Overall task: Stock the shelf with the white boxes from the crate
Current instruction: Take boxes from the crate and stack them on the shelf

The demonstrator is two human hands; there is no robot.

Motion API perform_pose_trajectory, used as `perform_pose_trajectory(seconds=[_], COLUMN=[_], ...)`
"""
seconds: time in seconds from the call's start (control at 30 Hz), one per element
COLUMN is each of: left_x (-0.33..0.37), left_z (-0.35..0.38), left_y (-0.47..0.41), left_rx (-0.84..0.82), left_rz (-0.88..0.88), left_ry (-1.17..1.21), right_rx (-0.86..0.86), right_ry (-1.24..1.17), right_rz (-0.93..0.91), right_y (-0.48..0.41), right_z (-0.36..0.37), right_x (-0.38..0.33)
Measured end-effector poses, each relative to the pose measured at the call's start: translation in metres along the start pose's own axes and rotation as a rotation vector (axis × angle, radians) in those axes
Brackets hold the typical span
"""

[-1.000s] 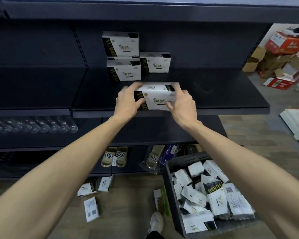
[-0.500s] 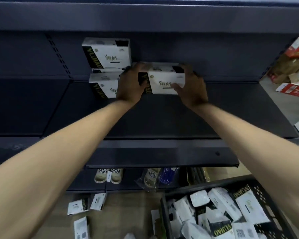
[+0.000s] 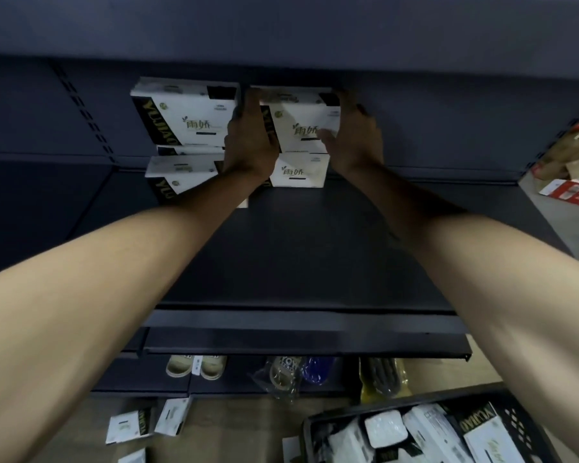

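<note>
Our grip is clamping the white cardboard box (image 3: pixel 310 118) with its black-and-gold side band between left hand (image 3: pixel 251 138) and right hand (image 3: pixel 351 138), fingers curling round its ends. We are bringing it onto another white box (image 3: pixel 298 170) at the back of the dark metal shelf (image 3: pixel 298 248), up from the front edge a second ago. A second pile is rising beside the first stack (image 3: pixel 188 111); the black plastic crate (image 3: pixel 518 422) is holding many more.
</note>
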State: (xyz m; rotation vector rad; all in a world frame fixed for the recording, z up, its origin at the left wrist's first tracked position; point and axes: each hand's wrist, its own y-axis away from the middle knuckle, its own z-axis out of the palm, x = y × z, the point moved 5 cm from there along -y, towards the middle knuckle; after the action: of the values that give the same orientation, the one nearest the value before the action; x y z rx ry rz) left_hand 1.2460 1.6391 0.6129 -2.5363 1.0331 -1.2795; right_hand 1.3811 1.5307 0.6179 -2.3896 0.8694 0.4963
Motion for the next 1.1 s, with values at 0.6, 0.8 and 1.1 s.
perform_pose_trajectory(seconds=[0.6, 0.8, 1.1], left_x=[-0.001, -0.018, -0.081], left_z=[0.016, -0.001, -0.056], left_y=[0.024, 0.037, 0.050], left_rx=[-0.041, -0.074, -0.109], left_rz=[0.144, 0.166, 0.121], left_ry=[-0.010, 0.019, -0.156], right_rx=[0.032, 0.116, 0.008], right_ry=[0.034, -0.219, 0.087], right_rz=[-0.013, 0.055, -0.103], right_y=[-0.007, 0.020, 0.068], right_z=[0.016, 0.014, 0.048], right_x=[-0.008, -0.007, -0.039])
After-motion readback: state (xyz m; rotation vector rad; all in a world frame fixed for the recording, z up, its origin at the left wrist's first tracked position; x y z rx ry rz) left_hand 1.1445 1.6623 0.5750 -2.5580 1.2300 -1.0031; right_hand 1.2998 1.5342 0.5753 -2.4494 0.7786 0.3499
